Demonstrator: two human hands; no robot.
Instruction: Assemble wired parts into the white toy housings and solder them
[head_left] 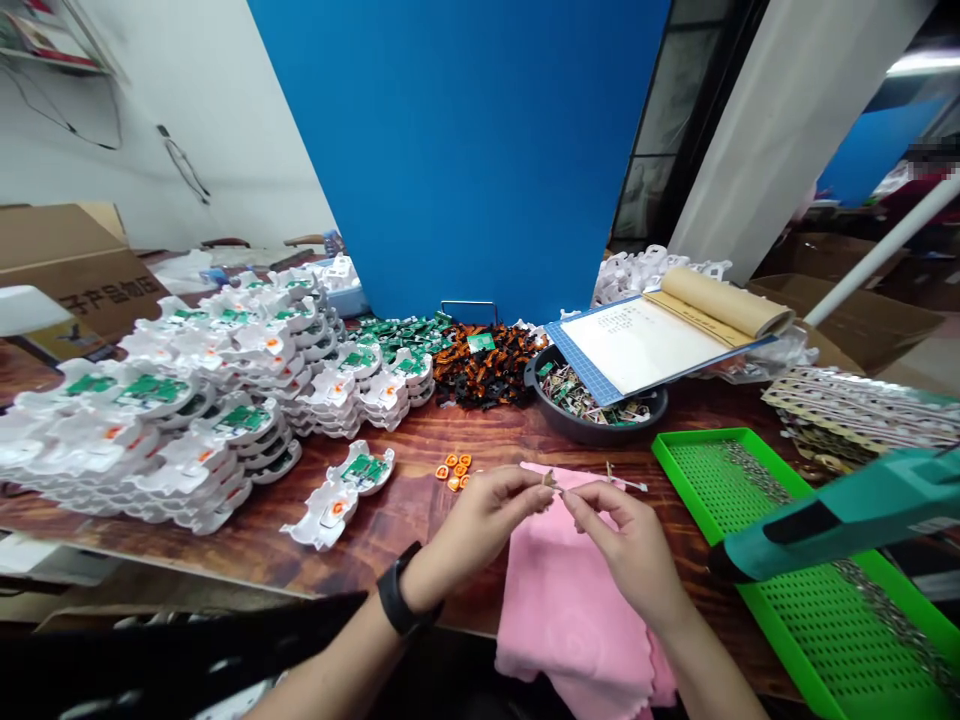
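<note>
My left hand (pixel 499 500), with a black band on the wrist, pinches a small tan part (pixel 550 480) between thumb and fingertips. My right hand (pixel 619 530) meets it there, thumb and forefinger closed at the part's edge; whether they grip the part itself or a fine piece on it is too small to tell. Both hands are above a folded pink cloth (pixel 574 600). Just beyond the right hand lies a small piece with a white end (pixel 636 486). Several orange pieces (pixel 454 472) sit left of the cloth, near a white shell (pixel 322 515) with a green board.
Stacked white shells (pixel 172 470) fill the left. Green boards (pixel 405 332) and orange-black parts (pixel 480 375) are heaped at the back. A clipboard (pixel 637 335) overhangs a black bowl (pixel 592 425) of small wired parts. A teal power tool (pixel 832 515) extends over green trays (pixel 720 500) at right.
</note>
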